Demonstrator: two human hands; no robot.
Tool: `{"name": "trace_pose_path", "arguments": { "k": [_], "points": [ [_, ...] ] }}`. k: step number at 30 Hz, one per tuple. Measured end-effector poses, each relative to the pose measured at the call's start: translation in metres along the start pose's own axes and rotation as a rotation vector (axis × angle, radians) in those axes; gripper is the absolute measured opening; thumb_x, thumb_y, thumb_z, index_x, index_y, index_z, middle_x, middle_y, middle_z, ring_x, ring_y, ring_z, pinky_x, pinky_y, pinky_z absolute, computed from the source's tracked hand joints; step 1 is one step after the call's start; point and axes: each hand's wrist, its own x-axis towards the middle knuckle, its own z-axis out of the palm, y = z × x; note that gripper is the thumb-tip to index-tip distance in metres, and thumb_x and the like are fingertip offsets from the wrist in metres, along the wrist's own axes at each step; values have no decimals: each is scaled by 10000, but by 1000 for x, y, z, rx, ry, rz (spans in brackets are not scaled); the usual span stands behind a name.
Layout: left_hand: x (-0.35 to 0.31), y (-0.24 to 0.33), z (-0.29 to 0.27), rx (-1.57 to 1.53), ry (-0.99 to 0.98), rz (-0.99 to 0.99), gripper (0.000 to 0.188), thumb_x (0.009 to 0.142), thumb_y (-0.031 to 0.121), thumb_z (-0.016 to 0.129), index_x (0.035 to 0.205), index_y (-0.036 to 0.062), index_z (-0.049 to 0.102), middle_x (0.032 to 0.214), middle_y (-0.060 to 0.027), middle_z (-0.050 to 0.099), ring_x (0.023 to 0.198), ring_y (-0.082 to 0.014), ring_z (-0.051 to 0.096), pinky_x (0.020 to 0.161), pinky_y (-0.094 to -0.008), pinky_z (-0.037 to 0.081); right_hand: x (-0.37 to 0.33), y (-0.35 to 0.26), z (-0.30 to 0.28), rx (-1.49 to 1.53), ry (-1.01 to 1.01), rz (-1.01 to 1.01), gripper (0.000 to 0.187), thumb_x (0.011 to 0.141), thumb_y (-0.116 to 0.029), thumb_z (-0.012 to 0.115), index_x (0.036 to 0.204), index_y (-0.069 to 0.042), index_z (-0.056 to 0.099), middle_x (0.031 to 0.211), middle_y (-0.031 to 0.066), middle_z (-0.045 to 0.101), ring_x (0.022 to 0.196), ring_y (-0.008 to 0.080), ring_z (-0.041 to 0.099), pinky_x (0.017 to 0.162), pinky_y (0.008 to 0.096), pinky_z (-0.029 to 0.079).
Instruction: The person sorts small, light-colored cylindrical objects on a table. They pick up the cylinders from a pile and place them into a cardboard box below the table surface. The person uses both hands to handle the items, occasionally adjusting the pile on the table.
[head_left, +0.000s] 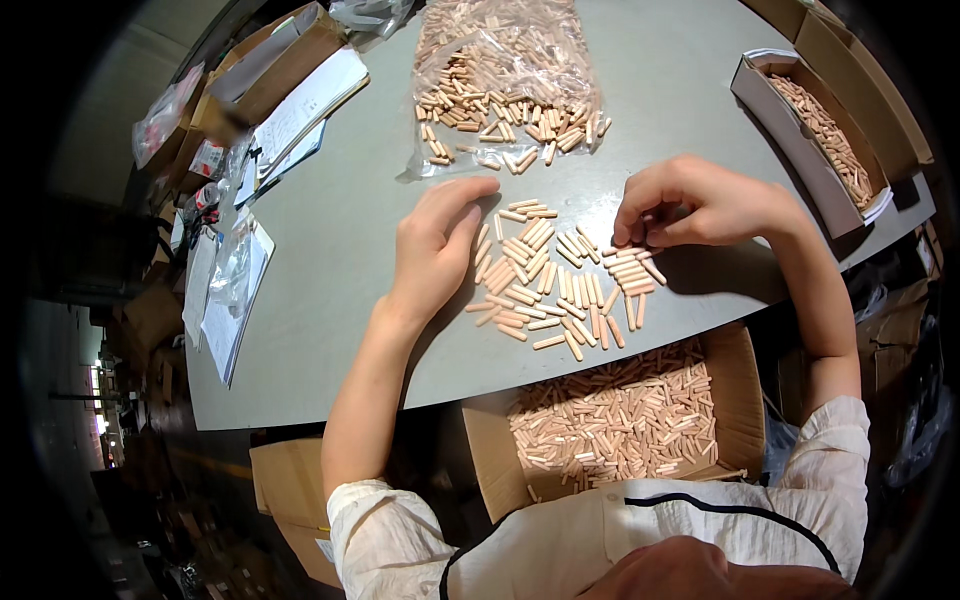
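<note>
Several small wooden dowels (545, 262) lie loose in a spread on the grey table. At its left edge, my left hand (440, 235) rests with fingers stretched out and gently curved, holding nothing. My right hand (690, 205) is at the right side of the spread, its fingers bent and closed down with the tips at a row of dowels (630, 268). Whatever lies between those fingertips is hidden. Beyond the hands, a clear plastic bag (505, 75) full of dowels lies with its mouth toward me, some dowels spilling at its opening.
Below the table's near edge (300, 415), a cardboard box (490, 450) holds many dowels. A narrow carton (790, 150) of dowels stands at the far right beside an opened cardboard box (860, 80). Clipboards with papers (310, 105) and another box (275, 65) sit at left.
</note>
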Motion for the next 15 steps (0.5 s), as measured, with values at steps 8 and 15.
{"name": "trace_pose_path", "arguments": {
  "k": [8,15],
  "points": [
    [-2,-4,1,18,-13,26,312,995,-23,586,1260,26,742,1292,-113,753,1232,-259,683,1083,-359,504,2,2,-1,76,63,129,236,917,25,625,1137,47,709,939,72,720,819,148,686,713,298,568],
    [-1,2,1,24,17,27,267,974,0,606,1199,33,746,1219,-141,756,1190,-318,691,1043,-403,530,-1,-10,-2,-29,-379,-180,431,884,-44,747,1311,-20,699,1129,124,703,926,218,711,785,358,591]
  ]
}}
